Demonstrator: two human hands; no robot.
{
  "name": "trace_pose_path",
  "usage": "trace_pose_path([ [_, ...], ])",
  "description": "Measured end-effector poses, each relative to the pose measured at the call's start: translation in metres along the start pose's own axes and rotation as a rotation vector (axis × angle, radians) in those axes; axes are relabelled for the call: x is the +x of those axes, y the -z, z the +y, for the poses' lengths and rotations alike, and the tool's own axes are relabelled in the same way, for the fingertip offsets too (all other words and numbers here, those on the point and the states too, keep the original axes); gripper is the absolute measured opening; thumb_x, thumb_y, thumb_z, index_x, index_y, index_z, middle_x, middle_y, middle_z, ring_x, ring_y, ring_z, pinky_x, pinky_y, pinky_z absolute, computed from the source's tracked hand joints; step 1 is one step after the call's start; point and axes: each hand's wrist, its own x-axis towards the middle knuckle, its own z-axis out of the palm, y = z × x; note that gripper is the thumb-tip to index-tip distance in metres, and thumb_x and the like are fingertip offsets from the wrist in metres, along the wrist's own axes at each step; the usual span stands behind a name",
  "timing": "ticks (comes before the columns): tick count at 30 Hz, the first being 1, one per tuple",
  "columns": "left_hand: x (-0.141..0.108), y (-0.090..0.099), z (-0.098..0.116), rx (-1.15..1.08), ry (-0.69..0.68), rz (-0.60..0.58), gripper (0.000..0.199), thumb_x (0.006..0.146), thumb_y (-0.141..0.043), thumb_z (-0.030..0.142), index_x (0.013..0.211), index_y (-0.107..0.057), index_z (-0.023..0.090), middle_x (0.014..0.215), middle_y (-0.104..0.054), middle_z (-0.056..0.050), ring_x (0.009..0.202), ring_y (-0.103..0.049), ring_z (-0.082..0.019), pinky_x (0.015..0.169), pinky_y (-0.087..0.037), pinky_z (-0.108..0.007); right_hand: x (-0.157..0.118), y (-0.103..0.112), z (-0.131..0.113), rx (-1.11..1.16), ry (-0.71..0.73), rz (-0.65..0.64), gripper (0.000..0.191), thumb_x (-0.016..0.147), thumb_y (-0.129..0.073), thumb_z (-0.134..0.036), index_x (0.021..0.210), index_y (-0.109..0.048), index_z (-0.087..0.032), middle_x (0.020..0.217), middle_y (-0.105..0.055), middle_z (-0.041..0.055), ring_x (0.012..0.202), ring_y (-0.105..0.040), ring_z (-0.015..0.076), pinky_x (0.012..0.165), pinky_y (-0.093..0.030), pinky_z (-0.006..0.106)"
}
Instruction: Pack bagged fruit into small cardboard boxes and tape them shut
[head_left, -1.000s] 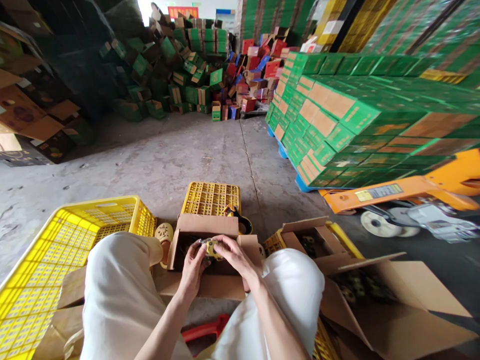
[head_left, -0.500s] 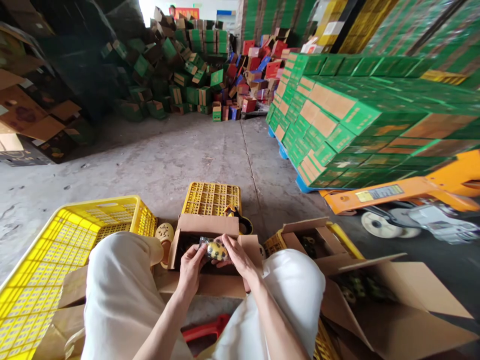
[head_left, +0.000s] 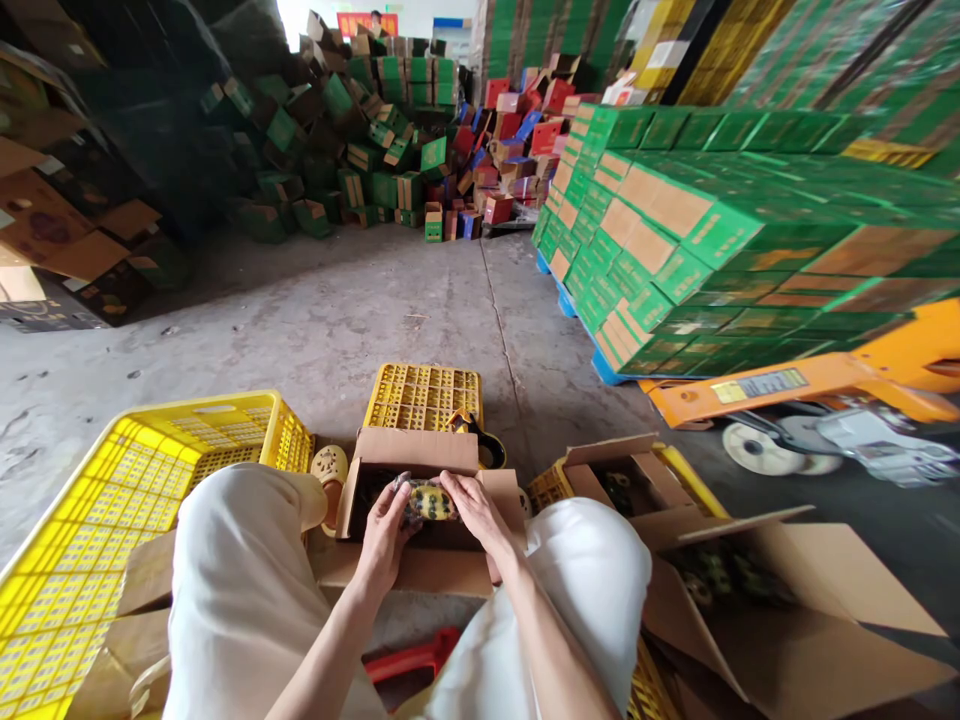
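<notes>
Between my two hands is a yellow item with dark green-black blotches in clear plastic wrap; its kind I cannot make out. My left hand pinches the left end, where the plastic bunches up. The fingers of my right hand close on the other end. Both hands are over an open cardboard box that stands between my knees. Inside that box it is dark, and my hands cover much of its contents. A yellow crate lies just behind the box, with a black and yellow tape dispenser-like tool beside it.
At left stands a large yellow basket. Open cardboard boxes with dark green items are at my right. A red handle-like object shows below. Farther off are an orange pallet jack, stacked green cartons and heaped boxes.
The wrapped item has turned in my hands, so its dark blotches now look lined up in rows. My right fingers have come down closer around its right end.
</notes>
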Motion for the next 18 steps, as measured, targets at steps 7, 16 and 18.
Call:
trace_pose_path([
  [7,0.002,0.0,-0.006,0.014,-0.013,0.006,0.063,0.065,-0.099,0.068,0.098,-0.087,0.016,0.098,-0.084,-0.011,0.095,-0.079,-0.027,0.082,-0.062,-0.034,-0.001,-0.002,-0.005,0.085,0.093,0.031,0.072,0.099,-0.053,-0.084,0.122,-0.087,-0.025,0.126,-0.084,0.0112,0.129,-0.074,0.0333,0.118,-0.053,0.046],
  [16,0.002,-0.002,-0.005,0.006,-0.021,0.011,0.064,0.067,-0.098,0.071,0.099,-0.088,0.017,0.093,-0.084,-0.01,0.086,-0.079,-0.025,0.081,-0.062,-0.034,-0.005,0.0,-0.013,0.103,0.047,0.056,0.069,0.101,-0.052,-0.082,0.123,-0.087,-0.027,0.128,-0.084,0.0117,0.13,-0.074,0.0339,0.12,-0.053,0.047],
  [18,0.001,0.0,-0.005,0.002,-0.031,0.04,0.064,0.065,-0.098,0.07,0.099,-0.087,0.017,0.095,-0.085,-0.01,0.086,-0.078,-0.024,0.08,-0.061,-0.033,-0.005,0.002,-0.012,0.1,0.039,0.061,0.061,0.103,-0.054,-0.075,0.127,-0.085,-0.028,0.136,-0.081,0.0098,0.136,-0.071,0.0321,0.123,-0.051,0.046],
])
